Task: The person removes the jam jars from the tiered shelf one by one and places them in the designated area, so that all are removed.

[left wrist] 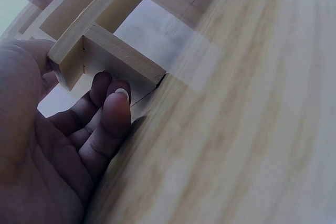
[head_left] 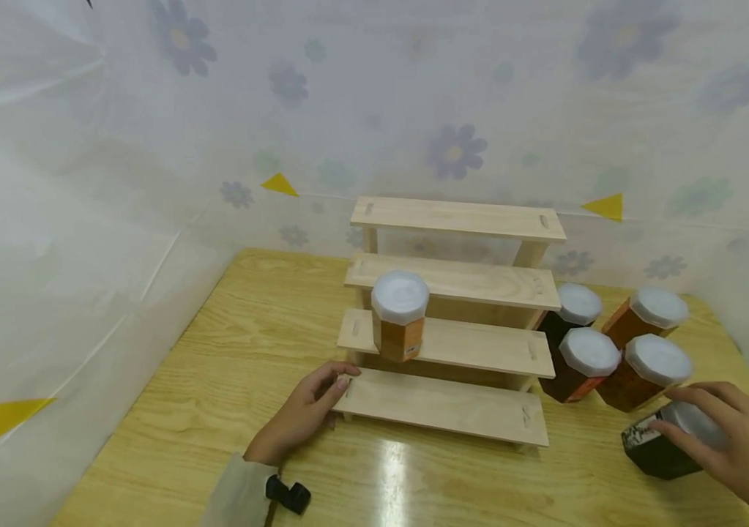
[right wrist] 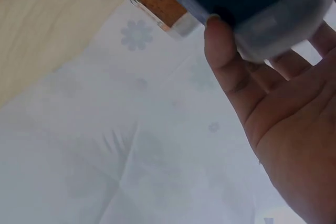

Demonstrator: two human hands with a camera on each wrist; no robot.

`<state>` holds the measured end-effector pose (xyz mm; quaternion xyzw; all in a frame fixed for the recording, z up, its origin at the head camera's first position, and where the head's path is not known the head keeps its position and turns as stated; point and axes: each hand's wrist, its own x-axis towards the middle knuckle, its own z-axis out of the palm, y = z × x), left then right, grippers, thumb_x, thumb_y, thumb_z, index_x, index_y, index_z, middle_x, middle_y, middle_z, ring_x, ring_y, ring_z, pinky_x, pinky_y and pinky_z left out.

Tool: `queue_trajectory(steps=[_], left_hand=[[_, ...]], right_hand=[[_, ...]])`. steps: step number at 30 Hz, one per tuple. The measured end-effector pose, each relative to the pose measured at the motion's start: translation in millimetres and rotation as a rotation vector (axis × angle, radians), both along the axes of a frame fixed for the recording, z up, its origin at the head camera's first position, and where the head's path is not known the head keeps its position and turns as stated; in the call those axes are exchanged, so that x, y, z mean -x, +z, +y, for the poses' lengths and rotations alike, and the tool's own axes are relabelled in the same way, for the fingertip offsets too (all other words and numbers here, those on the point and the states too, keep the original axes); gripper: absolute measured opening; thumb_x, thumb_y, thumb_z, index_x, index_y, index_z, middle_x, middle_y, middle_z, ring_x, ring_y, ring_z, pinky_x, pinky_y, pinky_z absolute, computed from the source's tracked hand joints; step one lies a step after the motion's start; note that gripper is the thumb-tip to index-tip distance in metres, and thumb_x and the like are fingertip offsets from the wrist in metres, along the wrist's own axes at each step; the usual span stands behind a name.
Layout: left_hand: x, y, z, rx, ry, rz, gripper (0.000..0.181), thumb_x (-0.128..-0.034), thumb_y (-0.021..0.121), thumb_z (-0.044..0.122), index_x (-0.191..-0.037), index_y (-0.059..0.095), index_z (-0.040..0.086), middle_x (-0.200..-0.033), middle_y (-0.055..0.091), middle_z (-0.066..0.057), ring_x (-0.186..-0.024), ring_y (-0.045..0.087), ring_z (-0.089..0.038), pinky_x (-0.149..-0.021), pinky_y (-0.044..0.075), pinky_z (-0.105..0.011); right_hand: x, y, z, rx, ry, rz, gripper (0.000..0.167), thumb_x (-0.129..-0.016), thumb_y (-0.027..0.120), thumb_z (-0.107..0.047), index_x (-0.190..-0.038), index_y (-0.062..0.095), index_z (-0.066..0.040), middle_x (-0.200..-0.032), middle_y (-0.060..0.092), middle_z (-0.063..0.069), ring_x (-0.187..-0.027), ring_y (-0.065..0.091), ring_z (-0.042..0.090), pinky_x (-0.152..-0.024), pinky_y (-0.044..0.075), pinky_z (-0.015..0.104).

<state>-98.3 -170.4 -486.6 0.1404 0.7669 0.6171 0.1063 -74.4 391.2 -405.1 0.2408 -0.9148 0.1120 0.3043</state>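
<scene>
A stepped wooden rack (head_left: 443, 399) with several shelves stands on the table. My left hand (head_left: 311, 399) grips the left end of its lowest shelf (left wrist: 79, 30), thumb on top and fingers curled beneath. On the second shelf from the bottom, toward its left end, an amber jar (head_left: 400, 322) with a whitish lid stands upright. At the right, my right hand (head_left: 736, 439) holds a dark jar (head_left: 657, 446) around its pale lid (right wrist: 283, 22). That jar tilts, its lid toward the palm. Whether its base touches the table cannot be told.
Between the rack and the right edge stand several lidded jars: a dark one (head_left: 578, 304), a brown-red one (head_left: 588, 362) and two amber ones, one at the back (head_left: 654, 307) and one nearer (head_left: 651, 373). Flower-patterned white sheeting (head_left: 453, 95) hangs behind the wood-grain table (head_left: 216, 359).
</scene>
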Motion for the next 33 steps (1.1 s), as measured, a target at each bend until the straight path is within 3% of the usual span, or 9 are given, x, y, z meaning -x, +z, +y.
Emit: queue_trajectory(steps=[4, 8, 13, 17, 22, 25, 29, 31, 33], left_hand=[[-0.6, 1.0, 0.3, 0.007, 0.007, -0.007, 0.028, -0.1119, 0.049, 0.031, -0.134, 0.061, 0.021, -0.149, 0.052, -0.006, -0.077, 0.060, -0.015, -0.058, 0.057, -0.033], [-0.6, 1.3, 0.4, 0.001, 0.005, -0.016, 0.028, -0.1119, 0.049, 0.031, -0.135, 0.061, 0.020, -0.148, 0.052, -0.005, -0.068, 0.057, -0.016, -0.056, 0.057, -0.033], [-0.1, 0.0, 0.0, -0.005, 0.000, -0.014, 0.028, -0.1120, 0.048, 0.031, -0.135, 0.061, 0.020, -0.149, 0.051, -0.006, -0.067, 0.057, -0.016, -0.055, 0.057, -0.033], [0.1, -0.4, 0.4, -0.005, 0.001, -0.009, 0.028, -0.1121, 0.048, 0.031, -0.135, 0.061, 0.020, -0.145, 0.053, -0.005, -0.067, 0.056, -0.017, -0.055, 0.057, -0.034], [0.5, 0.0, 0.7, -0.009, -0.005, -0.008, 0.028, -0.1122, 0.048, 0.030, -0.135, 0.060, 0.020, -0.142, 0.054, -0.006, -0.066, 0.055, -0.016, -0.055, 0.057, -0.033], [0.7, 0.3, 0.7, -0.008, -0.003, -0.012, 0.028, -0.1122, 0.048, 0.031, -0.135, 0.060, 0.020, -0.141, 0.055, -0.006, -0.065, 0.056, -0.015, -0.055, 0.057, -0.033], [0.5, 0.6, 0.6, -0.009, 0.000, -0.016, 0.028, -0.1121, 0.048, 0.031, -0.135, 0.060, 0.021, -0.142, 0.054, -0.005, -0.066, 0.056, -0.016, -0.055, 0.057, -0.034], [0.2, 0.6, 0.5, -0.010, 0.001, -0.019, 0.028, -0.1121, 0.048, 0.031, -0.135, 0.060, 0.021, -0.143, 0.054, -0.005, -0.067, 0.056, -0.016, -0.056, 0.057, -0.034], [-0.2, 0.5, 0.4, -0.012, 0.002, -0.022, 0.028, -0.1121, 0.048, 0.031, -0.135, 0.060, 0.020, -0.144, 0.054, -0.004, -0.067, 0.056, -0.016, -0.056, 0.057, -0.033]], right_hand=[[2.4, 8.9, 1, 0.029, 0.011, 0.026, 0.089, -0.093, 0.039, -0.080, -0.092, 0.074, 0.002, -0.084, 0.064, 0.017, -0.070, 0.058, 0.036, -0.059, 0.042, 0.014], [5.0, 18.0, 0, 0.009, 0.006, 0.051, 0.091, -0.092, 0.041, -0.081, -0.093, 0.073, 0.004, -0.083, 0.065, 0.020, -0.062, 0.059, 0.037, -0.057, 0.044, 0.021], [11.0, 29.5, -9, -0.046, 0.002, 0.081, 0.094, -0.092, 0.042, -0.083, -0.101, 0.072, 0.006, -0.085, 0.065, 0.025, -0.043, 0.053, 0.031, -0.045, 0.048, 0.045], [15.8, 36.0, -23, -0.038, 0.017, 0.082, 0.095, -0.093, 0.043, -0.082, -0.112, 0.071, 0.007, -0.093, 0.066, 0.026, -0.058, 0.060, 0.041, -0.056, 0.047, 0.055], [19.5, 47.1, -41, -0.008, 0.046, 0.036, 0.096, -0.093, 0.042, -0.082, -0.126, 0.067, 0.005, -0.111, 0.064, 0.029, -0.087, 0.062, 0.048, -0.070, 0.043, 0.054], [23.6, 55.7, -51, -0.021, 0.074, 0.034, 0.095, -0.094, 0.042, -0.081, -0.130, 0.066, 0.003, -0.119, 0.063, 0.027, -0.095, 0.062, 0.045, -0.074, 0.046, 0.043], [32.1, 65.7, -64, -0.030, 0.143, 0.046, 0.090, -0.096, 0.044, -0.078, -0.133, 0.065, 0.001, -0.122, 0.064, 0.022, -0.100, 0.061, 0.039, -0.082, 0.040, 0.019], [35.7, 69.4, -70, -0.025, 0.172, 0.033, 0.088, -0.096, 0.045, -0.077, -0.137, 0.064, -0.001, -0.123, 0.064, 0.020, -0.102, 0.060, 0.037, -0.083, 0.038, 0.019], [39.1, 72.5, -77, -0.023, 0.204, 0.023, 0.087, -0.096, 0.048, -0.076, -0.139, 0.063, -0.002, -0.124, 0.063, 0.019, -0.098, 0.060, 0.031, -0.077, 0.041, 0.024]])
